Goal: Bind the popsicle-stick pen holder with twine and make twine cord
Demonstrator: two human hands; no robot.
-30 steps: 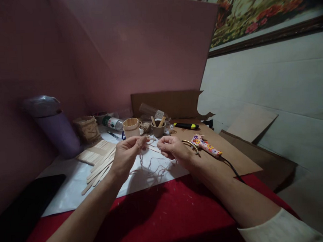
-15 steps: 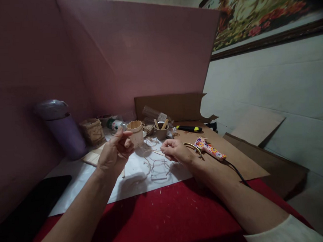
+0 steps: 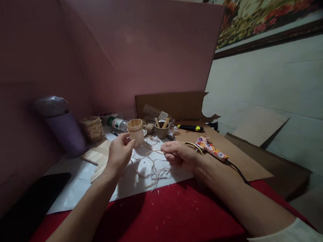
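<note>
A pale cup (image 3: 137, 136) with a scalloped rim and a band near its top stands upright on white paper. My left hand (image 3: 119, 152) is closed at its left side, with the thumb across the lower wall; some fingertips are hidden. My right hand (image 3: 177, 153), wearing a gold bangle (image 3: 193, 146), pinches a thin strand of twine (image 3: 153, 150) just right of the cup. Loose twine pieces (image 3: 153, 172) lie tangled on the paper below both hands. Flat wooden craft sticks (image 3: 99, 156) lie left of my left hand.
A floral glue gun (image 3: 211, 149) with a black cord lies on cardboard (image 3: 243, 169) at right, near a black-yellow cutter (image 3: 190, 128). Behind are a small pot (image 3: 162, 132) with sticks, plastic bottles (image 3: 118, 123), a twine ball (image 3: 150, 128), a decorated container (image 3: 93, 129) and a purple tumbler (image 3: 65, 134).
My left hand has come down from its raised pinch to the cup's left side, uncovering more craft sticks. My right hand stays nearly in place, still pinching the twine. The cup has not moved.
</note>
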